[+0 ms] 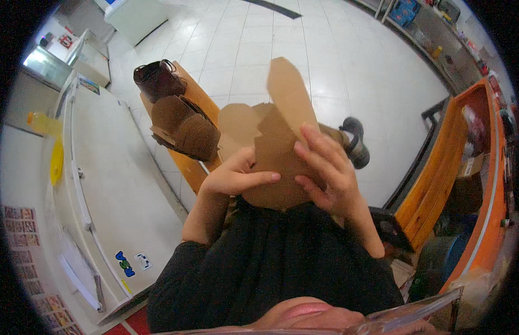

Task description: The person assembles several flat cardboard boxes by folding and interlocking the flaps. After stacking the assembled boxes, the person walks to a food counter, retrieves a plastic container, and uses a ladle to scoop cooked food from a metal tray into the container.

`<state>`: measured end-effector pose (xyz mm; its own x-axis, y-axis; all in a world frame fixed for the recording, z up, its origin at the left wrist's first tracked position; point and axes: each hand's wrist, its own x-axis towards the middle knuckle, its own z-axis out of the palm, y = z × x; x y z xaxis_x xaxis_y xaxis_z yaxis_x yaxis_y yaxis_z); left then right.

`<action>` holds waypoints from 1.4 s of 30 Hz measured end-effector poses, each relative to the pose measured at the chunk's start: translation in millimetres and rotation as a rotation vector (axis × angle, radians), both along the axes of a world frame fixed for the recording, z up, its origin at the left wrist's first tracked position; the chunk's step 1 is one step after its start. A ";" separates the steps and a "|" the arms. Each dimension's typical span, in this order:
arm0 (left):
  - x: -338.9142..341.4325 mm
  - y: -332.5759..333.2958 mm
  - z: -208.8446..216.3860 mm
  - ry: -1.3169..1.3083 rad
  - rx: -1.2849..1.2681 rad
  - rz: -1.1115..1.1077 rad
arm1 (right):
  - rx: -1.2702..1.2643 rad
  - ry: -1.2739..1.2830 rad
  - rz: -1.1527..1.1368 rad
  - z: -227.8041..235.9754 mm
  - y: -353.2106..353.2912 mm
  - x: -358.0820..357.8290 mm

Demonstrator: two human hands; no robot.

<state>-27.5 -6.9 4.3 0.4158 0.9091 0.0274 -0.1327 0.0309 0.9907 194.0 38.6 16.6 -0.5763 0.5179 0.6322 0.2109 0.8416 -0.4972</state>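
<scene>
A brown cardboard box blank [282, 167], partly folded, is held in front of my torso. One rounded flap [290, 89] stands up on its far side, and another flap spreads toward the left. My left hand [240, 174] grips the left part, its thumb lying across the card and its other fingers mostly hidden behind. On the right edge, my right hand [329, 170] holds the card, with fingertips against the base of the upright flap and the thumb lower down. Beyond my left hand, a stack of similar brown cardboard pieces [187, 131] rests on a wooden bench [195, 84].
A dark brown bag [159, 79] sits at the bench's far end. At the left stands a white refrigerator [122, 167] with magnets. To the right are another wooden bench [432, 184] and an orange shelf unit [486, 184] full of goods. My shoe [357, 142] shows on the tiled floor.
</scene>
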 end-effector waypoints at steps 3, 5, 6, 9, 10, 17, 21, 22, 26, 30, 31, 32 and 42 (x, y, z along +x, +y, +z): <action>2.5 -3.0 -0.3 0.142 0.013 -0.074 | -0.105 0.021 -0.030 -6.7 1.3 -7.0; 1.2 -0.8 -3.2 0.248 0.006 -0.132 | -0.128 0.019 -0.041 -9.8 0.8 -6.7; -3.5 1.5 -5.8 0.317 0.011 -0.180 | -0.134 0.015 -0.040 -10.4 1.7 -6.1; 1.1 8.4 0.0 0.345 0.083 -0.217 | -0.251 -0.030 0.033 -16.8 4.4 -3.1; 4.9 10.5 2.6 0.325 0.118 -0.211 | -0.258 0.009 0.027 -19.6 4.5 -2.2; 16.1 6.3 -34.7 -0.781 -0.385 0.038 | -0.320 0.358 0.296 -14.7 13.5 8.0; 24.7 6.3 -16.8 -0.551 -0.380 0.277 | -0.194 0.092 0.048 -9.2 12.0 15.2; 30.2 3.7 -3.4 -0.316 -0.412 0.400 | -0.129 0.001 -0.094 -8.3 13.4 17.2; 44.2 -1.4 -0.6 -0.130 -0.192 0.501 | -0.198 0.079 -0.342 -14.5 9.1 7.2; 43.3 -3.9 -4.4 -0.205 -0.251 0.484 | -0.224 0.140 -0.224 -9.5 12.3 12.9; 42.6 -3.9 -6.3 -0.257 -0.262 0.478 | -0.221 0.164 -0.206 -10.5 12.4 12.8; 43.6 -4.7 -5.6 -0.287 -0.279 0.497 | -0.218 0.187 -0.188 -10.9 12.8 12.6; 7.9 -10.1 -2.8 0.146 -0.162 0.033 | -0.619 0.337 0.159 -29.6 15.9 3.7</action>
<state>-19.6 -17.0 1.5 0.3746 0.9098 -0.1789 0.0083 0.1896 0.9818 197.7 54.5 -13.0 -0.4998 0.7647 0.4068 -0.1390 0.3928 -0.9091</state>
